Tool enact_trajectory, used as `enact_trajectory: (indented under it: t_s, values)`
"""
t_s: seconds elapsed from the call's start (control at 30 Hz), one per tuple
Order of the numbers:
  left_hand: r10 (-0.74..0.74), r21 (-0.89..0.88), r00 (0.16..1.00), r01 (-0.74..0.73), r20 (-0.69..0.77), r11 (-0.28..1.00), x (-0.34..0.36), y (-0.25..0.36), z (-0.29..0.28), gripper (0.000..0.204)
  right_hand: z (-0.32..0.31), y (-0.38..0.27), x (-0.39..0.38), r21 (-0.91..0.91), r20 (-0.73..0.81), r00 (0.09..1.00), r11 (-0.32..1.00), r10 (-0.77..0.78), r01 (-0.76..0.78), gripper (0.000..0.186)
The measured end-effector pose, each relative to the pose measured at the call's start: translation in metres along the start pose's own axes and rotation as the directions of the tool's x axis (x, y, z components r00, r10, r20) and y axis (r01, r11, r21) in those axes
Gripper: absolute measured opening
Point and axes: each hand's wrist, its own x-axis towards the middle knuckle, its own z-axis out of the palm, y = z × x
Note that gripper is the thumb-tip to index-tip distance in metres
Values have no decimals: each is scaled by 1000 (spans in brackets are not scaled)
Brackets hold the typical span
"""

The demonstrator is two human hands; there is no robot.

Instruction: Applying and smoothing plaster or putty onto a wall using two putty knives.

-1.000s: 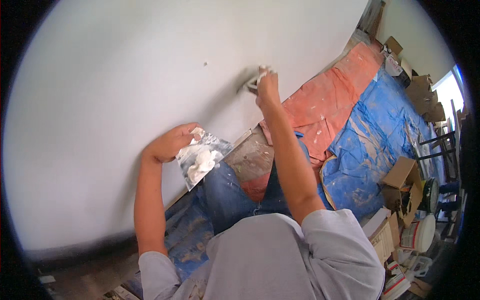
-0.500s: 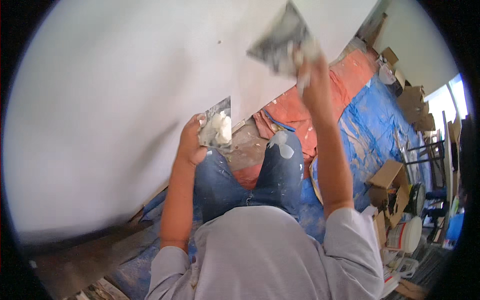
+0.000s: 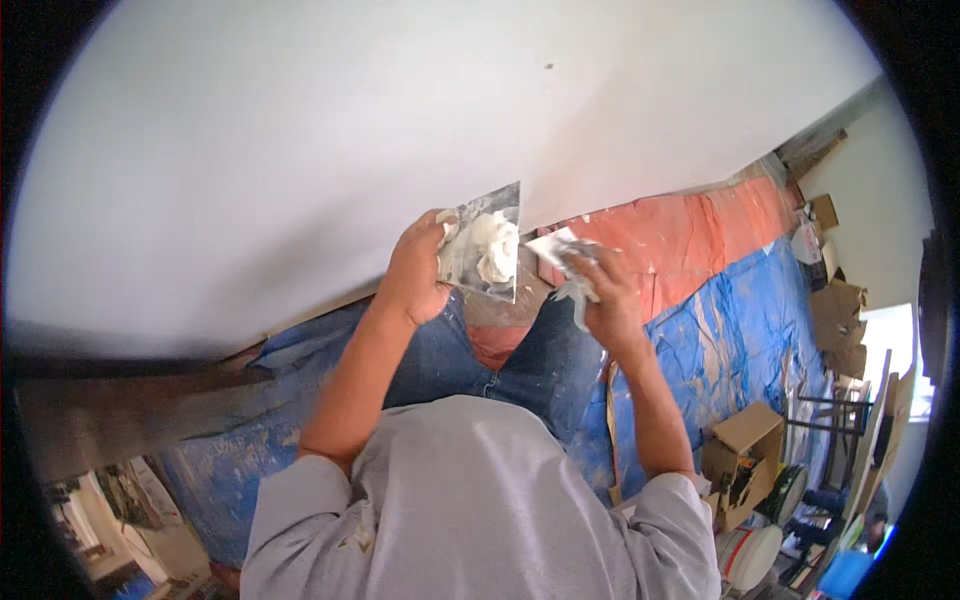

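Note:
My left hand (image 3: 413, 268) is closed on one edge of a flat metal putty blade (image 3: 462, 272), held in front of the wall. A thick lump of white putty (image 3: 495, 246) sits on its face. Just to the right, my right hand (image 3: 612, 295) grips a second putty blade (image 3: 549, 244), seen at a slant with its pale end toward the first. The fingers and a whitish handle hide part of it. A narrow gap separates the two blades. Both are above my knees, close to the white wall (image 3: 300, 130).
Red sheeting (image 3: 690, 228) runs along the wall's foot, with blue tarpaulin (image 3: 725, 310) beside it. On the right stand an open cardboard box (image 3: 745, 455), a white bucket (image 3: 750, 557) and a dark metal frame (image 3: 835, 412). More cartons (image 3: 165, 540) lie at lower left.
My right hand has come down from the wall with its blade, close to the left one. The left blade with putty has shifted right in view. The view itself has turned.

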Motion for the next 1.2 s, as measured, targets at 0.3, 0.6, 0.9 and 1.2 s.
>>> enact_trajectory:
  t_s: [0.3,0.6,0.9,1.2]
  values:
    - [-352,77,932,346,86,935,10,26,11,19,-72,-63,58,-95,267,847,862,-460,498,39]
    - [2,265,1000,-7,20,964,8,60,-14,20,-65,-4,45,227,233,910,929,-344,293,40]
    - [-403,454,877,257,261,853,50,142,-43,17,151,133,-26,889,281,848,-455,449,-54,43]
    - [-552,694,791,241,265,678,65,144,-51,19,285,180,-24,821,567,249,-565,786,-85,38]
